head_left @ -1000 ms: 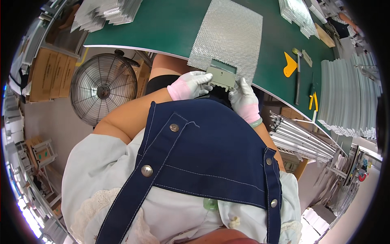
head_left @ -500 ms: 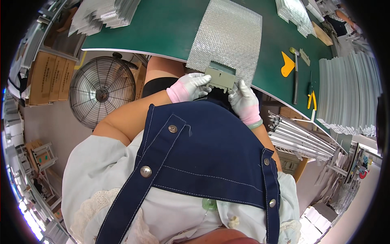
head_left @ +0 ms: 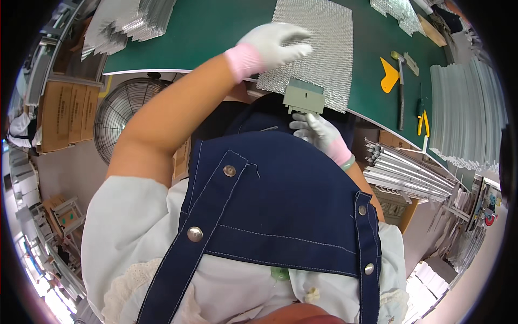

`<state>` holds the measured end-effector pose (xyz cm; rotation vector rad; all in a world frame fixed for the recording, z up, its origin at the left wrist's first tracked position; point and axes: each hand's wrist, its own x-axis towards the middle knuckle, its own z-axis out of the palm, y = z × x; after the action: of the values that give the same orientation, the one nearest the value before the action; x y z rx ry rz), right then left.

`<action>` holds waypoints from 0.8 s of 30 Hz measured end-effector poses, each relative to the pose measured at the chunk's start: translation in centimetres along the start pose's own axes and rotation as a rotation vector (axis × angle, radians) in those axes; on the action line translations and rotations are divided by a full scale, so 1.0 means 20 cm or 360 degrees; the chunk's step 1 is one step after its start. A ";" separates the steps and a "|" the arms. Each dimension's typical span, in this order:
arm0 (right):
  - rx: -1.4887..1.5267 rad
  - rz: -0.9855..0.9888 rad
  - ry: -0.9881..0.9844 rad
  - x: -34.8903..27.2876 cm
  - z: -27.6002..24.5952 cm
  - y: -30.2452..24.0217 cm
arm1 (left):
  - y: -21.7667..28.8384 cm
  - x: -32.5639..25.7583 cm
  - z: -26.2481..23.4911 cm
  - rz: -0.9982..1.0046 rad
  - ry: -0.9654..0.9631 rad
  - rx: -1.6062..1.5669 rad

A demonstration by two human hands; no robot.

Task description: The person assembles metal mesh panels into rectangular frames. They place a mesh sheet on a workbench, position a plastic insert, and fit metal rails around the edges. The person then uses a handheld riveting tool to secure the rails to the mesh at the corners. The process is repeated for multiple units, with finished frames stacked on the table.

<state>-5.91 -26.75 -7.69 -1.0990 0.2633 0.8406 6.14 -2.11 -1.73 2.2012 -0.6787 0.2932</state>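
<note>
My left hand [head_left: 278,46], in a white glove with a pink cuff, is raised over the silvery mesh sheet [head_left: 329,51]. Its fingers and thumb are apart and nothing shows in them. Against the sheet's near edge is a flat grey-green bracket-like piece [head_left: 304,100] with a small slot in its face and short tabs along its lower side. My right hand [head_left: 318,131], gloved alike, has its thumb and bent fingers at that lower side and grips it there. Part of the right fingertips is hidden.
The green table [head_left: 199,40] carries mesh stacks [head_left: 143,19], a yellow scraper [head_left: 389,75], a hammer [head_left: 400,89], yellow-handled pliers [head_left: 423,120] and a tall stack of pale strips [head_left: 467,113]. A black fan [head_left: 127,116] stands at left, metal bars [head_left: 407,170] at right.
My left hand has let go of the grey-green piece and moved up and forward over the mesh sheet. My right hand has shifted from the piece's right side to its lower edge.
</note>
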 end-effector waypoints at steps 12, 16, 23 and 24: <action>0.0282 -0.0322 0.0298 0.18 0.18 0.00 | -0.14 0.09 0.20 0.0393 -0.0630 0.0911; 0.0386 -0.0206 0.0375 0.19 0.18 0.00 | -0.16 0.07 0.22 0.0425 -0.0562 0.0912; 0.0618 0.0006 0.0564 -0.02 0.19 0.02 | 0.04 -0.10 0.28 0.0188 -0.0633 0.0927; 0.0618 0.0036 0.0463 -0.02 0.16 0.05 | 0.03 -0.11 0.28 0.0197 -0.0612 0.0936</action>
<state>-7.52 -23.95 -6.59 -0.8495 0.6555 0.6136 3.84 -5.89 -5.94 2.8209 -1.0423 0.1397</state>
